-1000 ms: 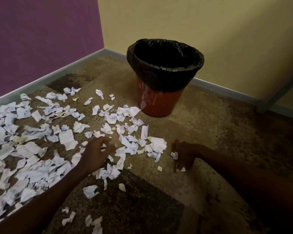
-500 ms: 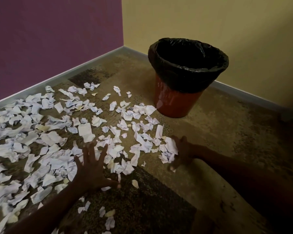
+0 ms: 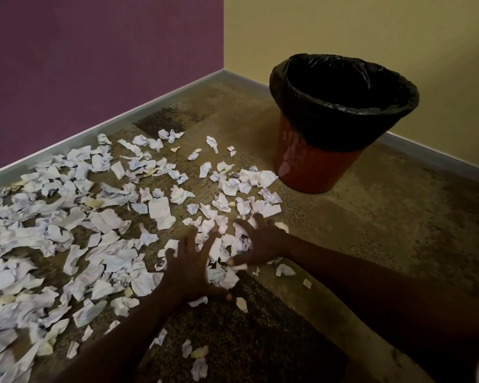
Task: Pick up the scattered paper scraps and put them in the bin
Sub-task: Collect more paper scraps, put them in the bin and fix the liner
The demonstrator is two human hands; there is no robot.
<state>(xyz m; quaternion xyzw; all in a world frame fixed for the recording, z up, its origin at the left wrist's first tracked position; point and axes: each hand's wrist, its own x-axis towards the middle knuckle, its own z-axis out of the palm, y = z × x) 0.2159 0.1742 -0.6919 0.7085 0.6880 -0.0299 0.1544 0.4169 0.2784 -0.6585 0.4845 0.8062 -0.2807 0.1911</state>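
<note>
Several white paper scraps (image 3: 161,211) lie scattered over the carpet, thickest on the left. A red bin (image 3: 313,164) with a black liner (image 3: 343,125) stands upright at the back right, its inside dark. My left hand (image 3: 194,269) lies flat on the scraps with fingers spread. My right hand (image 3: 260,241) rests beside it, fingers spread over a small heap of scraps (image 3: 221,244) between the two hands. Neither hand grips anything.
A purple wall (image 3: 94,64) and a yellow wall (image 3: 343,23) meet in the corner behind the bin. A pale skirting board (image 3: 67,145) borders the scraps on the left. Brown patterned carpet (image 3: 385,230) lies bare to the right of the bin.
Both hands have moved toward each other, sweeping scraps into a small heap between them. The right hand slid left from the carpet's bare part. The view has shifted left.
</note>
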